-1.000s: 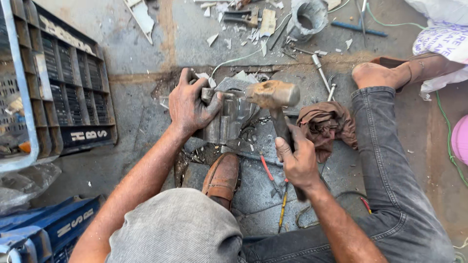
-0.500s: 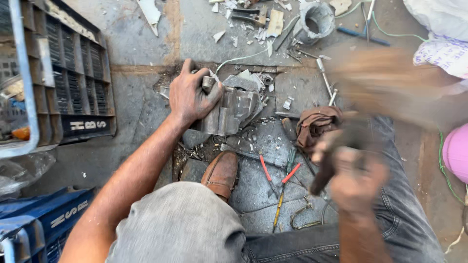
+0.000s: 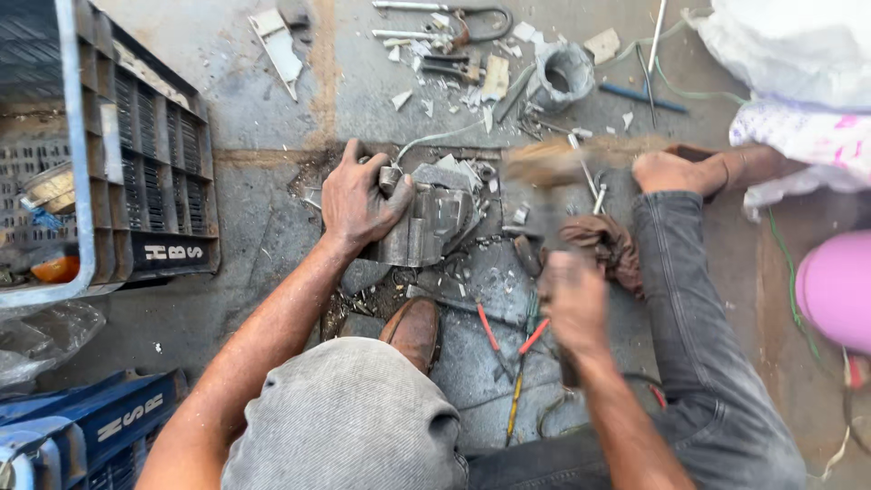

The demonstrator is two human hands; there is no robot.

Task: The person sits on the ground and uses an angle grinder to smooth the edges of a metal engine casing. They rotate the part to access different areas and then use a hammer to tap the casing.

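My left hand (image 3: 358,201) sits just left of the frame's centre, its fingers wrapped over the top of a dented grey metal housing (image 3: 435,222) that rests on the littered concrete floor (image 3: 254,263). My right hand (image 3: 572,304), blurred at lower centre-right, has its fingers closed round a hammer (image 3: 544,195) handle; the smeared head hangs just right of the housing. Red-handled pliers (image 3: 508,340) lie below it, beside my brown shoe (image 3: 415,331).
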